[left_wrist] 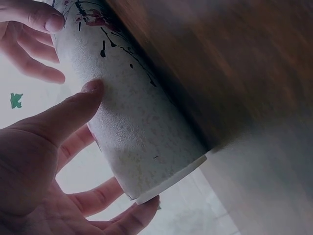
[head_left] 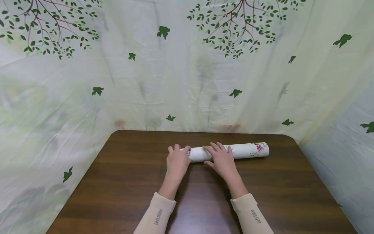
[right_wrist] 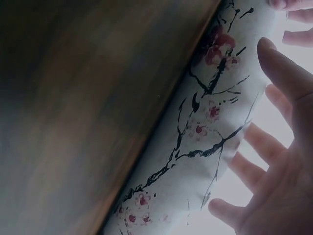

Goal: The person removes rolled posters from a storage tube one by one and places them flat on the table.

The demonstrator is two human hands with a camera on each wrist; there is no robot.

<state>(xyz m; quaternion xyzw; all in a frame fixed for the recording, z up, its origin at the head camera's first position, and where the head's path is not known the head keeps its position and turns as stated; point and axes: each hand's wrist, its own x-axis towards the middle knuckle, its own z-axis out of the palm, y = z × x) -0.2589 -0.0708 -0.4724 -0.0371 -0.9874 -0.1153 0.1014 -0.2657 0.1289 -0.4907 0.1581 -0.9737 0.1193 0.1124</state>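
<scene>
You have one blossom-print wallpaper roll (head_left: 245, 151) before you, lying crosswise near the far edge of the one brown wooden table (head_left: 125, 188), both of your hands on it. Your left hand (head_left: 177, 161) is at the roll's left end; its fingers are spread, the thumb (left_wrist: 80, 107) resting on the roll's side and the other fingers reaching to the far side, with one fingertip by the rim of the end. Your right hand (head_left: 222, 161) lies over the middle, its fingers spread and fairly straight, the thumb apart from them on the near side. You pinch nothing between fingertips that the views show. The two hands sit near each other with a bare stretch of the roll between them, and the right end of the roll extends past your right hand.

The roll is white, with red-pink blossoms (right_wrist: 217, 46) and black branches (right_wrist: 205, 149) printed along it. Two cream sleeves (head_left: 159, 209), one on each of your forearms, each carry one line of dark lettering. Behind the table hangs a pale cloth backdrop (head_left: 181, 74), printed with two leafy boughs (head_left: 245, 22) at the top and at least ten separate dark green leaves (head_left: 163, 32).
</scene>
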